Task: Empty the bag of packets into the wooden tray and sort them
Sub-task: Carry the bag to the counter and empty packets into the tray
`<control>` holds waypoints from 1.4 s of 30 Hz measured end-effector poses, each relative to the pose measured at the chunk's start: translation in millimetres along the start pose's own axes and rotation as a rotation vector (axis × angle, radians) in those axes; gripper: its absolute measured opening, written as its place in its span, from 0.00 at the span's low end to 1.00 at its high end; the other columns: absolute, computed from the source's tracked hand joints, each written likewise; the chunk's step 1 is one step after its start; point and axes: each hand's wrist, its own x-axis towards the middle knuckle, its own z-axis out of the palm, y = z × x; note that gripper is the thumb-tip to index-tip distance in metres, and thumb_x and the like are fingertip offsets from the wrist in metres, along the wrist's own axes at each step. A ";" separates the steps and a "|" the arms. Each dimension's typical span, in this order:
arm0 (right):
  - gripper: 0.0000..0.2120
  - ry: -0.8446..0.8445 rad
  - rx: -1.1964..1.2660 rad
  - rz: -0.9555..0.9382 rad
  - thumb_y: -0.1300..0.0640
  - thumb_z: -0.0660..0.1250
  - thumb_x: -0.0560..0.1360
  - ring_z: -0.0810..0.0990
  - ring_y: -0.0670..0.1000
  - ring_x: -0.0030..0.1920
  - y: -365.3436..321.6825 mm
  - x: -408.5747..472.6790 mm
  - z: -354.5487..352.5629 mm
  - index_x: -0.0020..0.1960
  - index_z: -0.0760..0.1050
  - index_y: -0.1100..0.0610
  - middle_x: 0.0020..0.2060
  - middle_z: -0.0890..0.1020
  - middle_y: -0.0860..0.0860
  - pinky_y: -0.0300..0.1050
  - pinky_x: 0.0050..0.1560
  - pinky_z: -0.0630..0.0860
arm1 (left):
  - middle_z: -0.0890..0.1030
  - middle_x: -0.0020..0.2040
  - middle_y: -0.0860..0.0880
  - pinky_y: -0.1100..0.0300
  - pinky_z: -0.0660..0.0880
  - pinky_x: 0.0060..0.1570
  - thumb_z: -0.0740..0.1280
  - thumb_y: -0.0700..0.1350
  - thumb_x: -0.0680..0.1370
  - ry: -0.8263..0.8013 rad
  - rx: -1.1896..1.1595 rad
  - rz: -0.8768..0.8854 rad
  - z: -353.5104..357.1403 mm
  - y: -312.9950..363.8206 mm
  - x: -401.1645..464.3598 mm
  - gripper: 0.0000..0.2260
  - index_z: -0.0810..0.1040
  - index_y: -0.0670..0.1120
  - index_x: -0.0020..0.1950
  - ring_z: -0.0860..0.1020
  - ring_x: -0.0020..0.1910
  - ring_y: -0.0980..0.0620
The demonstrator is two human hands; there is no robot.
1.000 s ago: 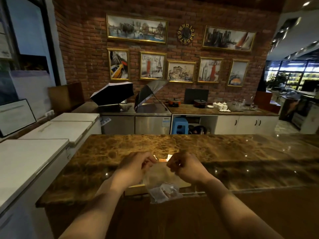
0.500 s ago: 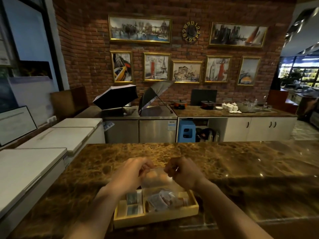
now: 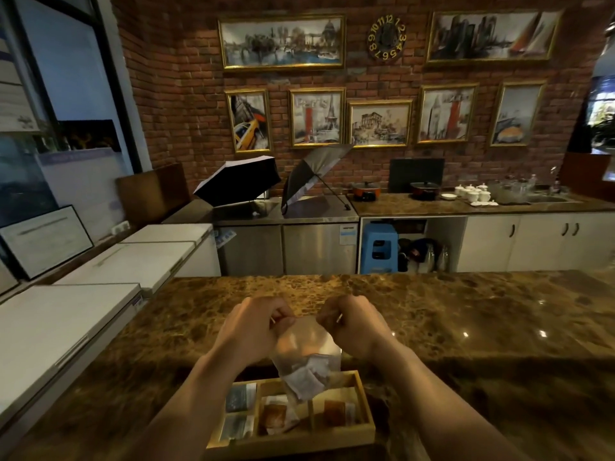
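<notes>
Wooden tray (image 3: 362,402) on the marble counter (image 3: 466,314), nearest the viewer, compartments already holding a few packets. Directly above hangs the clear bag (image 3: 304,352), long axis vertical, mouth uppermost, pale packets (image 3: 304,380) bunched at its bottom. Left hand (image 3: 248,331) and right hand (image 3: 354,327) each pinch a top corner, equally near.

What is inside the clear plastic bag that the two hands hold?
Several pale packets are bunched at the bottom of the clear plastic bag, above the wooden tray. They overlap, so their number and print cannot be made out.
</notes>
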 end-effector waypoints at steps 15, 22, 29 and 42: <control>0.09 -0.034 1.008 0.465 0.61 0.66 0.81 0.88 0.60 0.45 -38.5 9.8 25.2 0.52 0.84 0.63 0.46 0.88 0.61 0.55 0.48 0.85 | 0.85 0.41 0.45 0.66 0.79 0.31 0.71 0.37 0.77 -0.021 -0.821 -0.444 13.2 10.1 9.2 0.04 0.85 0.44 0.48 0.83 0.34 0.56; 0.08 -0.076 1.089 0.547 0.60 0.67 0.80 0.88 0.58 0.48 -48.5 17.3 30.1 0.52 0.85 0.61 0.45 0.89 0.58 0.54 0.51 0.85 | 0.87 0.40 0.48 0.62 0.80 0.33 0.73 0.42 0.76 -0.021 -1.103 -0.575 13.7 0.5 10.2 0.06 0.84 0.45 0.52 0.86 0.35 0.54; 0.10 -0.109 1.073 0.586 0.56 0.75 0.76 0.88 0.60 0.47 -56.5 25.2 28.6 0.53 0.84 0.62 0.45 0.89 0.59 0.54 0.47 0.86 | 0.87 0.45 0.43 0.55 0.81 0.42 0.74 0.38 0.75 -0.035 -1.172 -0.650 14.9 -6.1 12.1 0.08 0.82 0.45 0.52 0.86 0.43 0.47; 0.07 -0.171 1.042 0.543 0.61 0.68 0.80 0.89 0.57 0.46 -53.4 26.6 26.8 0.51 0.85 0.60 0.45 0.89 0.57 0.52 0.45 0.86 | 0.88 0.42 0.44 0.53 0.76 0.43 0.76 0.40 0.72 -0.085 -1.282 -0.750 11.4 -10.3 10.2 0.09 0.84 0.42 0.51 0.83 0.49 0.44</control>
